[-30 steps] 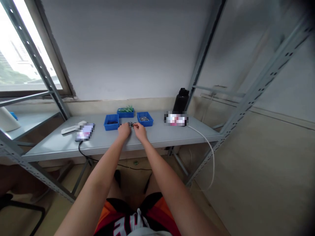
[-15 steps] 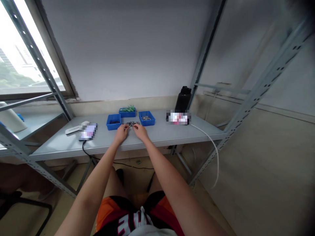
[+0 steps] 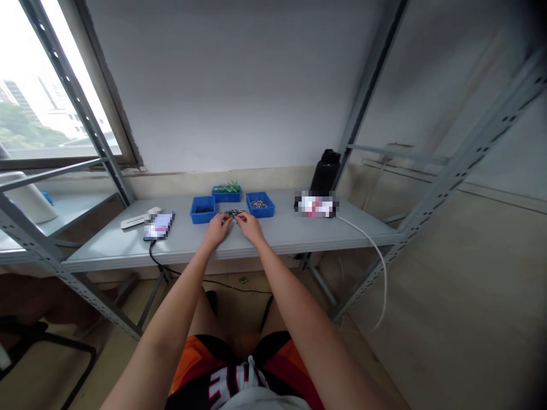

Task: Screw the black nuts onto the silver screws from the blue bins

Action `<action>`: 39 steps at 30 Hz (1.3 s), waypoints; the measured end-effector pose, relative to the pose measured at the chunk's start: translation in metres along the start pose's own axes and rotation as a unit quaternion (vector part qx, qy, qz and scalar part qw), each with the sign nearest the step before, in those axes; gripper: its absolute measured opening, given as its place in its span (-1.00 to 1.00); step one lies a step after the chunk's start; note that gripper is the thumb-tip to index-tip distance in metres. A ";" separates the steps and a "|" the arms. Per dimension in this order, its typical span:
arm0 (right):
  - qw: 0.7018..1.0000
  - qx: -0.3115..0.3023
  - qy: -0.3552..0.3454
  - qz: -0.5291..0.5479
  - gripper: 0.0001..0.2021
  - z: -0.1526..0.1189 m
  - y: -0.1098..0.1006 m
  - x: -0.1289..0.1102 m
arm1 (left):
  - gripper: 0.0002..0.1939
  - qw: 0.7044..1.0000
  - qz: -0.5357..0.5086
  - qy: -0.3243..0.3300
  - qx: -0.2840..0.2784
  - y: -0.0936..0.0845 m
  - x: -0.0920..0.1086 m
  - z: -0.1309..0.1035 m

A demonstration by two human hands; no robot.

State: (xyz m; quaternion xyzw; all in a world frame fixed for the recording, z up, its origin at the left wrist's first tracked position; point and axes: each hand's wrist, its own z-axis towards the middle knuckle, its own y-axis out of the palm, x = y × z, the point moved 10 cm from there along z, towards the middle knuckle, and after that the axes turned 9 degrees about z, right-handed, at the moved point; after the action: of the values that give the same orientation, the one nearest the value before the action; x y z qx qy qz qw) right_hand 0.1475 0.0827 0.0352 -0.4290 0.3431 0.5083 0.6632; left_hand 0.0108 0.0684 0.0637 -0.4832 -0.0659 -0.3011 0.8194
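A small heap of thin black-and-silver pieces (image 3: 234,213) lies on the grey shelf table (image 3: 282,233). My left hand (image 3: 219,228) is at the near left side of the heap, its fingers pinched together. My right hand (image 3: 249,225) is at the near right side, also in a pinch, close to the left fingertips. Whatever the fingers hold is too small to make out. Around the heap stand a blue bin (image 3: 203,217) with dark contents, a blue bin (image 3: 226,197) of green strips, and a blue bin (image 3: 261,213) of small black-and-silver pieces.
On the left lie a phone (image 3: 159,225) with a black cable and a white flat object (image 3: 134,222). To the right, a black bottle (image 3: 325,172) stands behind another phone (image 3: 315,205) with a white cable (image 3: 380,256). Metal posts frame both ends of the table.
The camera view has shifted slightly, so everything sits a little further right. Both hands remain at the heap with pinched fingers, which have moved only slightly.
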 end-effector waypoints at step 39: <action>0.999 -0.017 0.019 0.041 -0.84 0.000 0.005 0.003 | -0.84 0.994 -0.106 -0.021 -0.020 0.000 -0.002 -0.001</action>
State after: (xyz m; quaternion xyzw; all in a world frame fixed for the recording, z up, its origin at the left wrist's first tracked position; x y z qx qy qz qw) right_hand 0.1437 0.0843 0.0319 -0.4353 0.3641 0.5331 0.6275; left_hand 0.0092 0.0687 0.0622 -0.4959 -0.1276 -0.3774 0.7716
